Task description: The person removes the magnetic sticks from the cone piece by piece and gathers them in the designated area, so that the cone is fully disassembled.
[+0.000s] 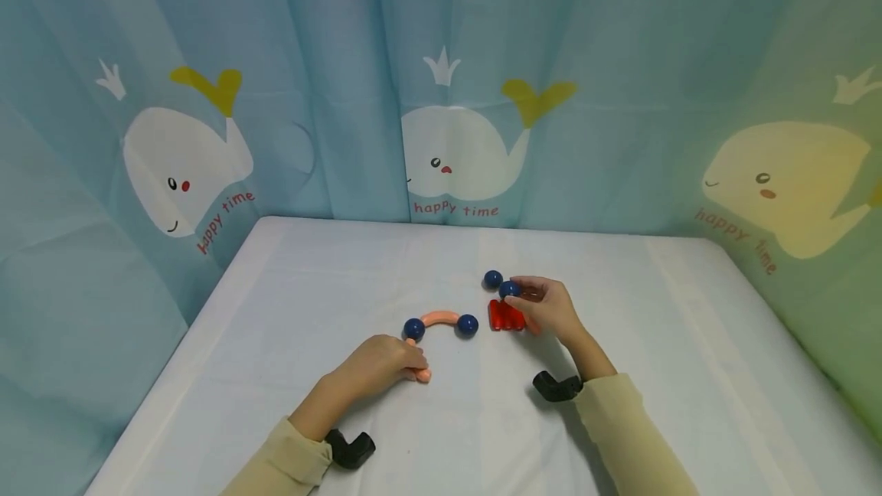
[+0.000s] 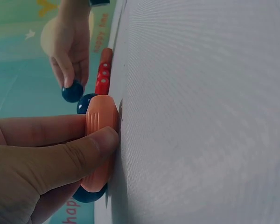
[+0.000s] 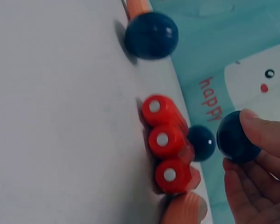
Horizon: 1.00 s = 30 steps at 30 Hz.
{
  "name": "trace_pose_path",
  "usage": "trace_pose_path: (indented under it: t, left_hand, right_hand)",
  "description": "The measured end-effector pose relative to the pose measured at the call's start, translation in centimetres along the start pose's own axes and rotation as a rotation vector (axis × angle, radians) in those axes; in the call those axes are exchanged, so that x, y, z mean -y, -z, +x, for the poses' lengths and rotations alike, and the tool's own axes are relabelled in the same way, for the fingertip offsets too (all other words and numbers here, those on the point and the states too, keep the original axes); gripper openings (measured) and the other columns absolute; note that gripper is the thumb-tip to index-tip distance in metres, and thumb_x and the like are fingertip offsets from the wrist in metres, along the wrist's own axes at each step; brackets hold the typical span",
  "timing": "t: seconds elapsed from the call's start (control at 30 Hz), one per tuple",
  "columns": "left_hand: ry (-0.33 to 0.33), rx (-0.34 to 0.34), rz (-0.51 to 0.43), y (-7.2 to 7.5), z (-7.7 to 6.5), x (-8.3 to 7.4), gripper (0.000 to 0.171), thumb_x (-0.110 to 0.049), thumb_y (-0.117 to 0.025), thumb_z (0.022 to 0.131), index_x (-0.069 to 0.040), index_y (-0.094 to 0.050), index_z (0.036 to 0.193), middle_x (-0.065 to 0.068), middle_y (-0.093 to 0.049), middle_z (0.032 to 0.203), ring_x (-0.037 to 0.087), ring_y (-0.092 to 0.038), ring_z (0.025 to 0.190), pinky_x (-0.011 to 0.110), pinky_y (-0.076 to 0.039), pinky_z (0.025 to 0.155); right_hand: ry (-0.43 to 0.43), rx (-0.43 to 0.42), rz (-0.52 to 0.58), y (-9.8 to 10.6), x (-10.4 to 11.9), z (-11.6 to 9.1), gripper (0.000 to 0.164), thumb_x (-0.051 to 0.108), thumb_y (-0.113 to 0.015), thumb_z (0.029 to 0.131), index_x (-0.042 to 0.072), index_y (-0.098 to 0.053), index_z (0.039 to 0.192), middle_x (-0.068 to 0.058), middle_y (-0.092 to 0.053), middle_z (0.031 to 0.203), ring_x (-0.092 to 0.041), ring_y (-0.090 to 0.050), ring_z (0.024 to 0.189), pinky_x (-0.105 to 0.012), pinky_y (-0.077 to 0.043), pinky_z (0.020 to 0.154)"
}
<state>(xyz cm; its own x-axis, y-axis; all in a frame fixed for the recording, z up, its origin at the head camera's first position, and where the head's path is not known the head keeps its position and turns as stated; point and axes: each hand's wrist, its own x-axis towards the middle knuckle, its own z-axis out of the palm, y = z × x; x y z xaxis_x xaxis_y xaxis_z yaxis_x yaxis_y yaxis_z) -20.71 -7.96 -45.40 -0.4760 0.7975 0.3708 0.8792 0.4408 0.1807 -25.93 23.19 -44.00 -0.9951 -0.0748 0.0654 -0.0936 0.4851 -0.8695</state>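
In the left wrist view, my left hand pinches a ridged peach-coloured rod between thumb and fingers, low over the white table. The rod's far end lies right at a blue ball, which is joined by a curved peach rod to a second blue ball. My right hand holds another blue ball by thumb and fingertips, raised above several short red rods with silvery end dots. These red rods lie side by side on the table.
Behind the red rods rests a loose blue ball. Another peach rod lies beside the red ones, partly under the right hand. The white table ends at a blue whale-print curtain. Black wrist devices jut out below both hands.
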Motion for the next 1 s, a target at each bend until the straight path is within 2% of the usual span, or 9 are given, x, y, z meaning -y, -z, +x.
trace_pose_path:
  t: [0.23, 0.4, 0.6, 0.87, 1.0]
  left_hand:
    - [0.004, -0.006, 0.006, -0.2, -0.1, 0.0, 0.01, -0.028, -0.065, 0.083, -0.021, -0.068, 0.077, -0.014, -0.061, 0.072, -0.001, -0.056, 0.066, 0.017, -0.046, 0.063]
    - [0.007, -0.003, -0.002, -0.2, -0.1, -0.1, 0.012, -0.028, -0.065, 0.083, -0.02, -0.067, 0.075, -0.014, -0.058, 0.07, -0.003, -0.053, 0.063, 0.016, -0.045, 0.062]
    - [0.005, 0.0, -0.002, -0.1, -0.1, 0.0, 0.012, -0.028, -0.065, 0.084, -0.02, -0.066, 0.074, -0.015, -0.056, 0.068, -0.004, -0.051, 0.061, 0.015, -0.043, 0.06]
    - [0.014, 0.002, 0.007, -0.2, -0.1, -0.1, 0.01, -0.028, -0.066, 0.083, -0.02, -0.07, 0.08, -0.013, -0.064, 0.075, 0.0, -0.059, 0.069, 0.016, -0.047, 0.065]
    - [0.018, 0.009, 0.011, 0.0, -0.1, -0.1, 0.011, -0.028, -0.065, 0.084, -0.019, -0.069, 0.078, -0.013, -0.063, 0.074, 0.0, -0.058, 0.067, 0.017, -0.047, 0.064]
  right_hand:
    - [-0.061, -0.001, 0.008, 0.5, -1.1, 1.6, 0.045, 0.012, -0.071, 0.081, -0.003, -0.057, 0.121, -0.02, -0.06, 0.113, -0.031, -0.057, 0.103, -0.038, -0.046, 0.089]
    - [-0.103, -0.004, -0.001, 0.6, -1.6, 2.4, 0.048, 0.013, -0.07, 0.082, -0.003, -0.054, 0.124, -0.02, -0.057, 0.116, -0.032, -0.054, 0.105, -0.039, -0.044, 0.091]
    - [-0.117, -0.016, -0.011, 0.5, -1.8, 2.9, 0.048, 0.011, -0.069, 0.083, -0.003, -0.053, 0.126, -0.022, -0.056, 0.119, -0.033, -0.052, 0.108, -0.041, -0.042, 0.093]
    - [-0.122, 0.004, -0.024, 0.5, -2.4, 3.6, 0.048, 0.006, -0.069, 0.082, -0.005, -0.053, 0.125, -0.024, -0.055, 0.119, -0.035, -0.051, 0.109, -0.044, -0.041, 0.094]
    - [-0.136, 0.01, -0.029, 0.4, -2.6, 3.9, 0.048, 0.007, -0.069, 0.082, -0.003, -0.052, 0.126, -0.023, -0.053, 0.122, -0.036, -0.05, 0.111, -0.044, -0.041, 0.094]
